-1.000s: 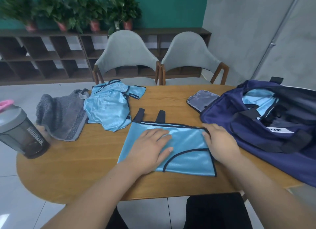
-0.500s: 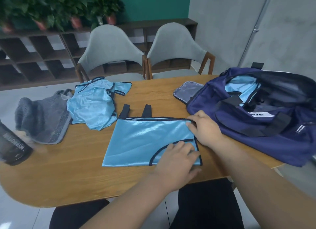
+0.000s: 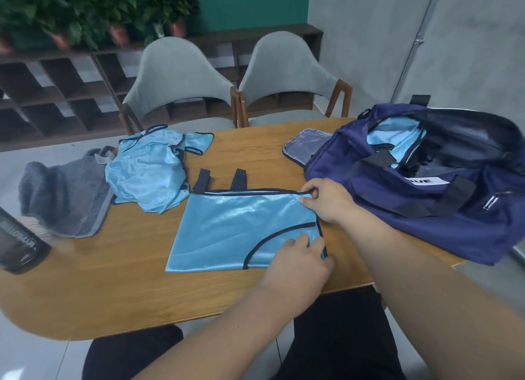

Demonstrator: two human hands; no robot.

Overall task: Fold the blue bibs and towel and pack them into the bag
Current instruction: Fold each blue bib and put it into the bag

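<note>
Navy bag (image 3: 366, 209): white label (image 3: 427, 180) shows "UE". Folded blue bib (image 3: 241, 229) lies flat on table (image 3: 127, 280) beside bag. My right hand (image 3: 326, 200) pinches its far right corner; left hand (image 3: 298, 263) grips the near right corner.

Oval wooden table (image 3: 113, 280), light-brown top. On it, left to right:
- dark shaker bottle (image 3: 17, 243) at the left edge, partly out of frame, blurred
- grey towel (image 3: 62, 195), bunched up
- crumpled bibs (image 3: 147, 175), light blue with dark trim, touching the towel's right side
- flat bib (image 3: 241, 226), spread near the front edge, two dark straps pointing to the far side
- navy bag (image 3: 383, 209) on the right end, unzipped, its grey-lined flap (image 3: 306, 146) lying on the tabletop, its right end past the table's edge.
</note>
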